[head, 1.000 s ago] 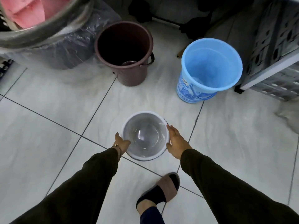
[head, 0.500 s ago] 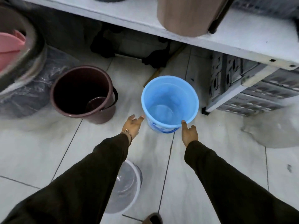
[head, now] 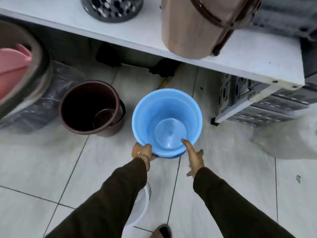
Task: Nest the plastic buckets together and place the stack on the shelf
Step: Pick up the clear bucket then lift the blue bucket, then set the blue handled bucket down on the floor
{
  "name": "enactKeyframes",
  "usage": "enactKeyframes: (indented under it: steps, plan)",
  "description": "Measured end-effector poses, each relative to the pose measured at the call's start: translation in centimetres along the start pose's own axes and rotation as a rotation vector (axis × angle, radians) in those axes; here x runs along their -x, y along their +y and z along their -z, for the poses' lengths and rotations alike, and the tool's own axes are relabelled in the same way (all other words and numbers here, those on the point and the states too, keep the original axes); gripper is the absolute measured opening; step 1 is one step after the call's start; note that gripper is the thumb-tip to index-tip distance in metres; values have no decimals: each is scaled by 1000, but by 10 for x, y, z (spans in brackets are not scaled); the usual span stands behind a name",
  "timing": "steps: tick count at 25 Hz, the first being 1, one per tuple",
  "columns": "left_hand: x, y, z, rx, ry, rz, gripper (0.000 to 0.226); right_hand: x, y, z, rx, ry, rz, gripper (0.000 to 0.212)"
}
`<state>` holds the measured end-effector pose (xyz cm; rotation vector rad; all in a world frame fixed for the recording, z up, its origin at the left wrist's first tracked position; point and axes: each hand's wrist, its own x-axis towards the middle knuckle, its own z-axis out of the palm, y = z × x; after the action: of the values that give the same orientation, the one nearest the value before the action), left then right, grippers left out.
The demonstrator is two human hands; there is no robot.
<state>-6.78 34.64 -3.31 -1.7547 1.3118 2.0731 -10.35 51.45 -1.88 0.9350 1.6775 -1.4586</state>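
Observation:
A light blue bucket (head: 167, 107) stands on the tiled floor in the middle, tilted toward me. My left hand (head: 142, 150) grips its near rim on the left. My right hand (head: 194, 156) has its thumb hooked over the near rim on the right, the other fingers spread outside. A dark brown bucket (head: 91, 107) stands to the left of the blue one. A clear white-rimmed bucket (head: 143, 205) sits on the floor below, mostly hidden by my left sleeve. The white shelf (head: 137, 33) runs across the top.
On the shelf stand a grey perforated basket (head: 111, 9) and a tan bucket (head: 193, 28) with a dark handle. Grey crates (head: 267, 109) fill the space under the shelf at right. A large tub (head: 22, 69) with pink contents stands at left. My foot (head: 162, 231) shows at the bottom.
My view has closed in on the blue bucket. Both hands, apart from it half a second ago, have reached its near rim, and it has tilted toward me. The clear bucket was let go.

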Motion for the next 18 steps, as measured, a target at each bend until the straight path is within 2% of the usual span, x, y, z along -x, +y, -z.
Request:
enactKeyframes:
  steps: [2, 4, 5, 8, 12, 15, 18]
  plan:
    - [43, 17, 29, 77, 5, 22, 32, 47, -8, -15, -94, -238, -113, 80]
    - [82, 38, 61, 158, 7, 6, 37, 89, -16, -36, -113, -308, -37, 49]
    - [99, 51, 77, 195, 16, -11, 39, 109, -22, -47, -107, -296, 14, 46]
    - [134, 83, 121, 269, 55, -81, 42, 157, -38, -81, -77, -277, 156, 57]
    - [152, 124, 167, 353, 109, -219, 54, 200, -61, -132, 39, -247, 325, 43]
    - [141, 158, 194, 375, 127, -250, 60, 210, -75, -179, 59, -226, 397, 43]
    - [91, 180, 219, 403, 145, -186, 59, 197, -78, -233, 58, -162, 386, 34]
